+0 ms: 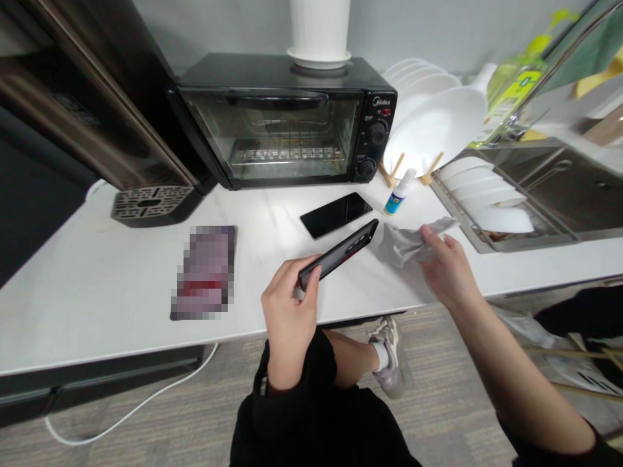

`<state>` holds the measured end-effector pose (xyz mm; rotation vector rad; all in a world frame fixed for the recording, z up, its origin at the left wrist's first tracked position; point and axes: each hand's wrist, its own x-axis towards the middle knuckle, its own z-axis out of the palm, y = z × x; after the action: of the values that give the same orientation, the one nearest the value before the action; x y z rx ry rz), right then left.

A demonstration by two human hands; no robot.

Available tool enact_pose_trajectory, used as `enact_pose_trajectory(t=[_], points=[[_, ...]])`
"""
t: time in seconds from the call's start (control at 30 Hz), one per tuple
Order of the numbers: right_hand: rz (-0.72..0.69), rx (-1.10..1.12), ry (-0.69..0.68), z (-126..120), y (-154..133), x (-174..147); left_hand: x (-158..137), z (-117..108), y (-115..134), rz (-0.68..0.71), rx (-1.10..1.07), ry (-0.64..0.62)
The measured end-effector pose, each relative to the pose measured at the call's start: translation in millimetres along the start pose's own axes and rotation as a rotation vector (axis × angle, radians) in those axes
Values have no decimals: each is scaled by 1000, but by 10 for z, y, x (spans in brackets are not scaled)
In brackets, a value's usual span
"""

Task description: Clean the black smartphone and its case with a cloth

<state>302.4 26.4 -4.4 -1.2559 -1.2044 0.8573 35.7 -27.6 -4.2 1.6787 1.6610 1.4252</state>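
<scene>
My left hand (289,305) is closed on a black phone case (337,257), pinching its near end between thumb and fingers. The case is tilted above the counter, with its camera cutouts and some red marks showing. A thin grey cloth (403,245) hangs from my right hand (450,269), gripped between thumb and fingers. Just beyond the case, a phone (335,215) lies flat with its dark screen up. A small spray bottle (397,194) with a blue label and white cap stands behind the cloth.
A black toaster oven (292,139) stands at the back, bearing a white pot (320,32). A blurred-out flat item (207,272) lies on the white counter (121,292) at left, near a drip tray (153,202). White plates (428,130) and a sink (545,168) are at right.
</scene>
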Motion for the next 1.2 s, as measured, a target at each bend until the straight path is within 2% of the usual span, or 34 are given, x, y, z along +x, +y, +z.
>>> enact_pose_trajectory(t=[0.13, 0.2, 0.23, 0.3, 0.4, 0.53, 0.6, 0.67, 0.8, 0.87, 0.93, 1.1, 1.2], points=[[-287, -429, 182, -147, -72, -13, -4, -22, 14, -21, -7, -110], [-389, -564, 209, -146, -130, -38, -5, -21, 23, -5, -2, -191], [-437, -616, 157, -106, -153, -56, -5, -17, 27, 8, 4, -219], [-566, -723, -50, 56, -183, -114, -7, -7, 33, 36, 14, -245], [-764, -834, -334, 443, -205, -295, -11, -5, 21, 78, 43, -259], [-909, -840, -471, 891, -228, -643, -6, -37, -36, 145, 198, -268], [-949, -850, -526, 943, -208, -708, -1, -49, -59, 176, 252, -278], [-937, -887, -523, 852, -150, -618, 0, -45, -62, 184, 251, -277], [-809, -995, -341, 494, -2, -172, -15, -6, -24, 186, 152, -274], [-753, -1025, -274, 423, 20, -57, -22, 6, -10, 187, 141, -273], [-743, -1009, -279, 500, -13, -129, -21, 4, -16, 185, 171, -267], [-923, -850, -538, 942, -197, -642, 7, -33, -108, 192, 397, -259], [-947, -849, -555, 935, -223, -555, 11, -38, -117, 175, 410, -264]])
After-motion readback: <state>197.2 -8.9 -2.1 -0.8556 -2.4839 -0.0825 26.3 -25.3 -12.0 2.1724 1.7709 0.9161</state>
